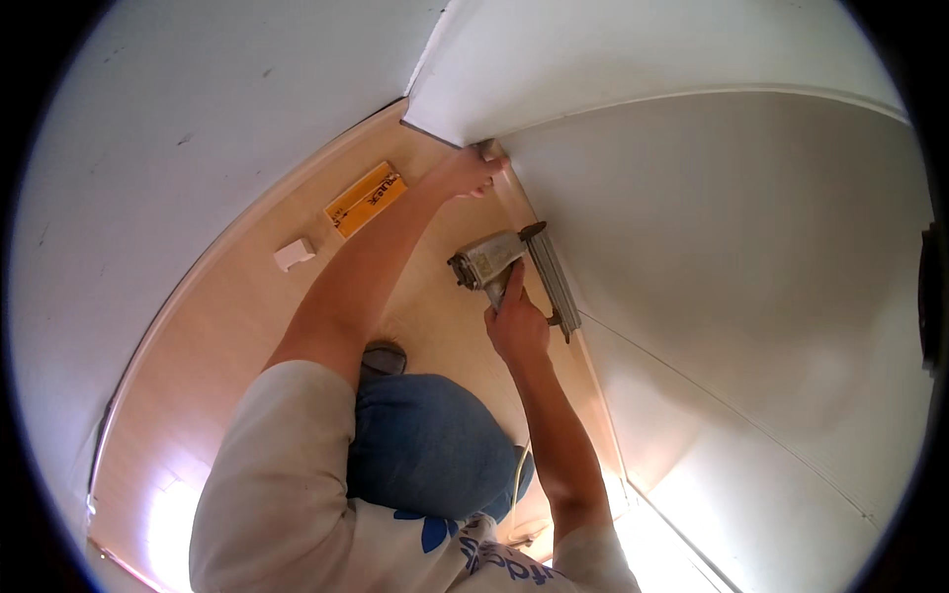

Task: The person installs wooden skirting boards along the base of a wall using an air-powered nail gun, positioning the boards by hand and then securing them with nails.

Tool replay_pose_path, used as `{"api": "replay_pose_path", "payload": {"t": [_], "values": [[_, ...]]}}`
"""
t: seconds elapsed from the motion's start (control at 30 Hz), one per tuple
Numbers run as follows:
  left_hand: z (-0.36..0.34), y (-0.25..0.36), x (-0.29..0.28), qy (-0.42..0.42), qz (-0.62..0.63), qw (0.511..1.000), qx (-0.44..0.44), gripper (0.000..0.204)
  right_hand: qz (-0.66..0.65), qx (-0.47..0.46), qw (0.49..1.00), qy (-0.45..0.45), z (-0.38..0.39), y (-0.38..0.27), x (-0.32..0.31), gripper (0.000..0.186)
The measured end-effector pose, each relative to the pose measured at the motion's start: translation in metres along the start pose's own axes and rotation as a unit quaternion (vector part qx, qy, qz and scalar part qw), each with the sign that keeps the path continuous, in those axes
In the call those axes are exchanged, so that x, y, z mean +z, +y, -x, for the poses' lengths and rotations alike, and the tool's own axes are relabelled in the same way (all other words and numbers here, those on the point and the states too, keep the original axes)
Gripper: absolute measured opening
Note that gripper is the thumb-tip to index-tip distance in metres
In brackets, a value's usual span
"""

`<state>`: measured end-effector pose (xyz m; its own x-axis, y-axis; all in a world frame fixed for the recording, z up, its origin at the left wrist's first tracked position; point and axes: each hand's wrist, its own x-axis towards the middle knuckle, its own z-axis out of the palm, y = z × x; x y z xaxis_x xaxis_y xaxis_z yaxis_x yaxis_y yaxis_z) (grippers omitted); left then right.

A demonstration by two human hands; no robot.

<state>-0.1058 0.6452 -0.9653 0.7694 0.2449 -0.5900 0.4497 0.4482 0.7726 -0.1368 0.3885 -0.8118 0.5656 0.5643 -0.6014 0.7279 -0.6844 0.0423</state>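
Head view: the right hand (519,326) was closed around the handle of a grey nail gun (492,259), its index finger extended along the tool. The gun was above the floor (445,321), its long magazine beside the right-hand wall (712,208). The left hand (467,175) was at the far corner, fingers bent against the skirting strip (517,201); whether it gripped anything could not be told. An orange box (364,201) and a small white block (294,255) lay left of the left forearm.
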Motion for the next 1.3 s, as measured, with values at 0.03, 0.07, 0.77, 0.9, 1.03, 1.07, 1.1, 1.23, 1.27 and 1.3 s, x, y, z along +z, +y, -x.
{"api": "replay_pose_path", "payload": {"t": [0.03,0.07,0.77,0.9,1.03,1.07,1.1,1.23,1.27,1.3], "values": [[-0.001,0.0,0.0,0.011,-0.007,1.0,0.021,0.066,-0.001,0.005,1.0,0.008,-0.005,-0.003,0.001,0.099],[-0.001,-0.001,0.002,0.021,-0.015,0.999,0.042,0.068,-0.011,0.005,1.0,0.022,-0.007,-0.007,0.004,0.099],[-0.034,-0.03,-0.009,0.042,0.032,0.995,-0.089,0.048,-0.125,0.052,0.981,-0.14,-0.012,0.006,0.097,0.102],[-0.052,-0.057,-0.023,0.072,0.027,0.993,-0.089,0.044,-0.189,0.091,0.956,-0.207,-0.001,0.015,0.109,0.096],[-0.06,-0.059,-0.033,0.056,-0.013,0.995,-0.079,0.04,-0.197,0.174,0.951,-0.163,-0.005,0.034,0.128,0.093],[-0.055,-0.064,-0.029,0.056,-0.002,0.998,-0.039,0.042,-0.195,0.198,0.949,-0.15,-0.004,0.044,0.129,0.092],[-0.059,-0.064,-0.03,0.057,-0.006,0.997,-0.044,0.043,-0.187,0.199,0.954,-0.126,-0.004,0.055,0.13,0.09],[-0.075,-0.063,-0.04,0.042,-0.018,0.998,-0.038,0.058,-0.155,0.193,0.967,-0.055,-0.011,0.077,0.133,0.081],[-0.08,-0.061,-0.043,0.031,-0.019,0.999,-0.028,0.065,-0.146,0.191,0.97,-0.042,-0.016,0.076,0.134,0.079],[-0.079,-0.06,-0.043,0.036,-0.021,0.999,-0.034,0.06,-0.145,0.187,0.971,-0.038,-0.015,0.079,0.136,0.077]]}}
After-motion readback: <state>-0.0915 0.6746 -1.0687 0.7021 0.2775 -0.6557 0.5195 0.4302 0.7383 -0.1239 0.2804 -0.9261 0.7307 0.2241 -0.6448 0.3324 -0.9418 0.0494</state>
